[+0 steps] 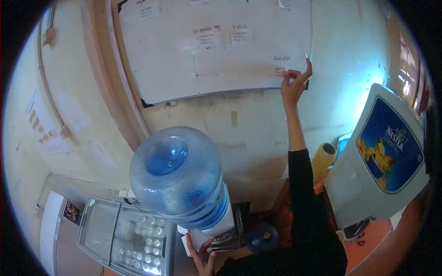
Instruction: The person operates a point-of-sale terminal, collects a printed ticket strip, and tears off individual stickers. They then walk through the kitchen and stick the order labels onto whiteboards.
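My right hand is raised to the lower right of a whiteboard. Its thumb and a finger pinch at a small printed paper label under a handwritten word, while another finger points upward. The label lies against the board. Low in the view, my left hand holds a white piece of paper in front of the water dispenser. A small white object shows by its fingers, too small to name. The large blue water bottle stands upside down on the dispenser just above this hand.
A glass-topped chest freezer with several cans stands at lower left. On the right is a Nestea drink machine, beside a yellow roll. Another blue bottle sits low behind my right arm. More labels are on the board.
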Tool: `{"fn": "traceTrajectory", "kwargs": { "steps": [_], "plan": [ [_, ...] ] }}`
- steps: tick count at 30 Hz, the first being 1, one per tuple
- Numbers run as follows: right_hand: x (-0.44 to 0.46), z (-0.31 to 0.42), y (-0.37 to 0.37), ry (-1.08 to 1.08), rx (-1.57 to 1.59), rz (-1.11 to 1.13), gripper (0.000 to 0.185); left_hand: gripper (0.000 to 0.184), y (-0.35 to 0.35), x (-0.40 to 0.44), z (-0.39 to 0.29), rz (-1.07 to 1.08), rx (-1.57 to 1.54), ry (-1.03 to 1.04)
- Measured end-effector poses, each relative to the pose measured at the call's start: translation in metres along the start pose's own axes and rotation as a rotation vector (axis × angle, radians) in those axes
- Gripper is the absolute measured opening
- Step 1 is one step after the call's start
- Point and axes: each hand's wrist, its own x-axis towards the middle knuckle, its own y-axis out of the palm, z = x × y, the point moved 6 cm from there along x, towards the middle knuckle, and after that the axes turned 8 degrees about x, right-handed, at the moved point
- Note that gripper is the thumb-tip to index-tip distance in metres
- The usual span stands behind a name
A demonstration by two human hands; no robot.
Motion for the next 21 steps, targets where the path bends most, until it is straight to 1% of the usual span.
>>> {"fn": "traceTrajectory", "kwargs": {
  "steps": [1,2,4,5,6,8,9,11,12,13,15,17,19,21],
  "plan": [
    [0.002,-0.014,-0.001,0.006,0.071,0.031,0.081,0.101,0.001,0.002,-0.006,-0.065,0.033,-0.016],
    [0.005,-0.029,-0.005,0.000,0.187,0.048,0.077,0.101,0.004,-0.001,-0.003,-0.082,-0.001,-0.040],
    [0.005,-0.040,-0.007,0.109,0.608,0.071,0.067,0.099,0.009,-0.001,0.006,-0.073,-0.042,-0.047],
    [0.002,-0.043,-0.007,0.109,0.623,0.072,0.067,0.098,0.015,0.000,0.012,-0.051,-0.084,-0.055],
    [0.001,-0.043,-0.006,0.089,0.634,0.121,0.062,0.098,0.019,-0.004,0.018,-0.062,-0.083,-0.050],
    [-0.010,-0.047,-0.015,0.088,0.606,0.174,0.060,0.087,0.034,-0.010,0.023,0.059,0.163,-0.007],
    [-0.010,-0.037,-0.018,0.087,0.608,0.167,0.060,0.087,0.039,-0.005,0.014,0.060,0.168,-0.001],
    [-0.009,-0.017,-0.031,-0.064,0.368,-0.077,0.058,0.089,0.059,0.002,-0.001,0.149,-0.065,-0.171],
    [-0.008,-0.016,-0.025,-0.059,0.370,-0.077,0.058,0.088,0.068,0.005,0.001,0.155,-0.130,-0.093],
    [-0.008,-0.007,-0.019,-0.187,0.156,-0.095,0.057,0.088,0.071,0.007,0.009,0.150,-0.127,-0.100],
    [-0.012,0.004,-0.004,-0.311,-0.056,-0.101,0.055,0.089,0.078,0.009,0.022,0.146,0.002,-0.036],
    [-0.012,0.006,0.021,-0.263,-0.274,0.036,0.052,0.090,0.088,0.009,0.011,0.138,0.065,-0.002],
    [-0.009,0.008,0.023,-0.283,-0.256,0.002,0.054,0.094,0.105,0.010,-0.013,0.176,-0.175,-0.170],
    [0.000,-0.012,0.012,0.035,0.230,-0.052,0.058,0.094,0.104,0.011,0.001,0.156,-0.171,-0.140]
  ]
}}
